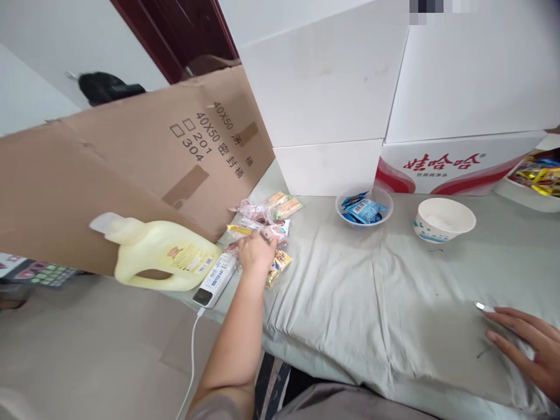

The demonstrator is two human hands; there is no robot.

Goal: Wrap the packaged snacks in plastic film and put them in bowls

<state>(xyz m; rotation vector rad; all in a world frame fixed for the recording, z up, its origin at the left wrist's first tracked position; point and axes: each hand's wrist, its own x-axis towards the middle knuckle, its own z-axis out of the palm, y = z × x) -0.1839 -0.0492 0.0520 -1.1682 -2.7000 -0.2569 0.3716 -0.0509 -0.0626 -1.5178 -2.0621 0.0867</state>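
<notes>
My left hand (pixel 257 252) reaches into a pile of small wrapped snacks. Its fingers are curled down among the packets, and what they grip is partly hidden. Just beside it lie a yellow patterned packet (pixel 280 265), clear-wrapped reddish pieces (pixel 254 211) and pale wrapped bars (pixel 286 207). At the right edge, my right hand (pixel 527 344) rests low over the cloth with a slim silver metal tool between its fingers. The tool's flat tip points left; the rest is covered by the hand.
A clear bowl (pixel 340 211) holds blue packets. Right of it stand a white paper bowl (pixel 452 217) and a dish (pixel 520 195) of colourful wrappers. White boxes (pixel 326 99) line the back. Left are a yellow jug (pixel 175 248), a cabled white device (pixel 216 281) and cardboard (pixel 118 169).
</notes>
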